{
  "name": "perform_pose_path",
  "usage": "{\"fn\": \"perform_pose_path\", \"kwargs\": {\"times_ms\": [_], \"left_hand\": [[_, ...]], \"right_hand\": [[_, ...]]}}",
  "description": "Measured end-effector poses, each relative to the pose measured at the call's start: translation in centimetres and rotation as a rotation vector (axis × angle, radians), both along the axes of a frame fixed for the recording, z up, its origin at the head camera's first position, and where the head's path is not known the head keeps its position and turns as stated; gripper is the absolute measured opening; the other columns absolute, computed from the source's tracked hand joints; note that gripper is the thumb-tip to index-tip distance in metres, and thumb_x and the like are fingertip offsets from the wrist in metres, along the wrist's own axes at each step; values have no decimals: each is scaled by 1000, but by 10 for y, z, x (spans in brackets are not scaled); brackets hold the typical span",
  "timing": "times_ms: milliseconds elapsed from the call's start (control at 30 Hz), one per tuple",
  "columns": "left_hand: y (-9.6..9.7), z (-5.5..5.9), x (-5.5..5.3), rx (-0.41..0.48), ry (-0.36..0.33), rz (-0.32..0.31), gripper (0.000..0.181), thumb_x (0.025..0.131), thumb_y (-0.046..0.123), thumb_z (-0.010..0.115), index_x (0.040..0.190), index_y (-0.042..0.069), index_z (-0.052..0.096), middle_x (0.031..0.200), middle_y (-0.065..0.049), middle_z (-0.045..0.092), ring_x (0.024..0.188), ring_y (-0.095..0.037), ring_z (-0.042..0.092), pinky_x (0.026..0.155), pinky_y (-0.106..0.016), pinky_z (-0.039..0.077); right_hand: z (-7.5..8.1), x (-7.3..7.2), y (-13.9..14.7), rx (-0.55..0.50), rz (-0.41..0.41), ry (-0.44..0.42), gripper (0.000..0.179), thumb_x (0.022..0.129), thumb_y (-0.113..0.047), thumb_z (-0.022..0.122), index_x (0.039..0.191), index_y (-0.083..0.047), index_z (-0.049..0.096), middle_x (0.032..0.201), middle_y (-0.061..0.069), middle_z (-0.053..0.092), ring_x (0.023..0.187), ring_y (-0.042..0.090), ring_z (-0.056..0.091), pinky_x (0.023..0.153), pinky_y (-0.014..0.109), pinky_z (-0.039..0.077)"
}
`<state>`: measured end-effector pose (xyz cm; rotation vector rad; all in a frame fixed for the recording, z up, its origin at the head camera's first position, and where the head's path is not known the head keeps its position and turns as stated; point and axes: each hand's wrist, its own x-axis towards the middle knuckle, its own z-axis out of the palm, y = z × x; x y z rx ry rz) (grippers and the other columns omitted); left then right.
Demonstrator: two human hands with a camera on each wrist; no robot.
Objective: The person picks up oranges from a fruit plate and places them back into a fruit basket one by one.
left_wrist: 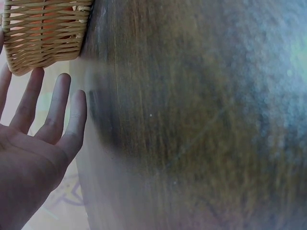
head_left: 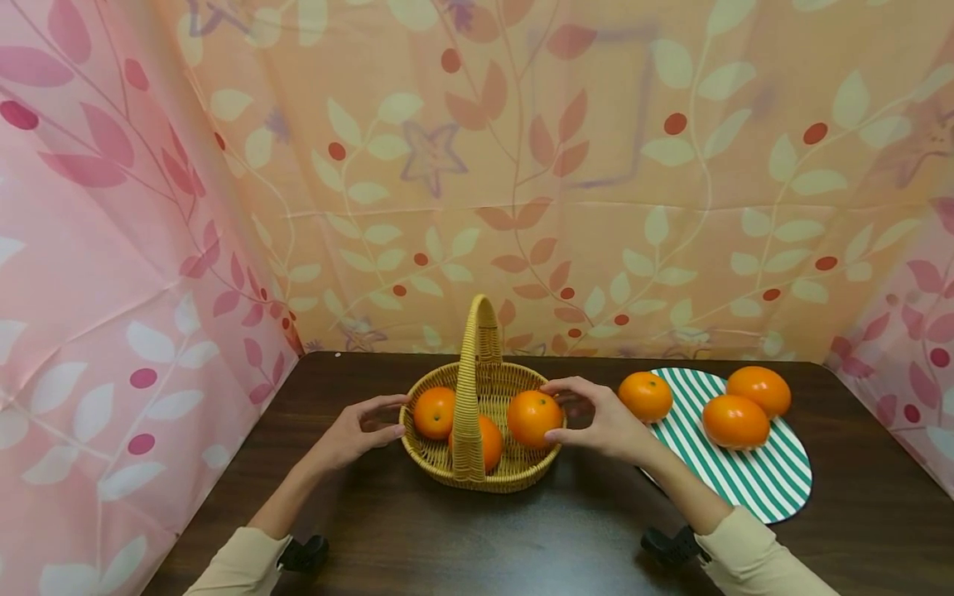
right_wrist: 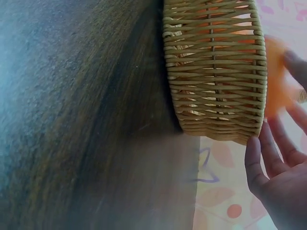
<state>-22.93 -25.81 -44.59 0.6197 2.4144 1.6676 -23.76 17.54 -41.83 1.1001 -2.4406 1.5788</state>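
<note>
A woven basket with an arched handle stands on the table. One orange lies at its left, and another orange is partly hidden behind the handle. My right hand holds a third orange at the basket's right side, thumb in front and fingers behind. In the right wrist view this orange shows above the rim, blurred. My left hand is at the basket's left rim, fingers extended and fingertips right at the weave; the left wrist view shows these fingers spread beside the basket.
To the right lies an oval green-and-white striped mat. One orange sits at its left edge; two more, a front orange and a rear orange, sit together towards its right. Patterned cloth hangs behind the dark wooden table.
</note>
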Motion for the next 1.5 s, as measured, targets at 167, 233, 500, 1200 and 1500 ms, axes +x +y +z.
{"fn": "perform_pose_path", "kwargs": {"times_ms": [167, 233, 500, 1200, 1500], "left_hand": [[0, 0, 0, -2, 2, 0, 51, 98, 12, 71, 145, 3, 54, 143, -23, 52, 112, -38, 65, 87, -42, 57], [-1, -1, 0, -3, 0, 4, 51, 97, 12, 71, 145, 4, 55, 143, -23, 53, 112, -38, 66, 87, -43, 57], [-2, -1, -2, 15, -2, -4, 51, 97, 12, 71, 145, 4, 54, 142, -24, 53, 113, -37, 65, 87, -42, 57], [-1, -2, -1, 8, -2, 3, 51, 98, 13, 71, 145, 5, 54, 143, -24, 53, 113, -36, 65, 86, -40, 57], [0, -1, -1, 4, 5, 2, 51, 98, 13, 71, 145, 5, 55, 142, -24, 53, 113, -37, 65, 86, -39, 57]], "right_hand": [[-1, 1, 8, -15, -41, -16, 41, 87, -10, 83, 123, 0, 66, 116, 19, 67, 99, 32, 67, 82, 39, 58], [0, 2, 12, -15, -60, -44, 39, 88, -11, 82, 122, 0, 67, 113, 17, 68, 96, 29, 67, 81, 37, 58], [5, 7, 34, -11, -116, -78, 29, 91, -12, 79, 118, -12, 69, 108, 7, 69, 93, 23, 67, 79, 36, 57], [5, 11, 86, -4, -183, -33, 26, 94, -5, 74, 118, 0, 67, 110, 19, 67, 96, 23, 69, 80, 30, 57], [10, 12, 109, -3, -225, 11, 27, 94, 2, 71, 119, 7, 65, 114, 23, 66, 95, 20, 69, 78, 26, 57]]}}
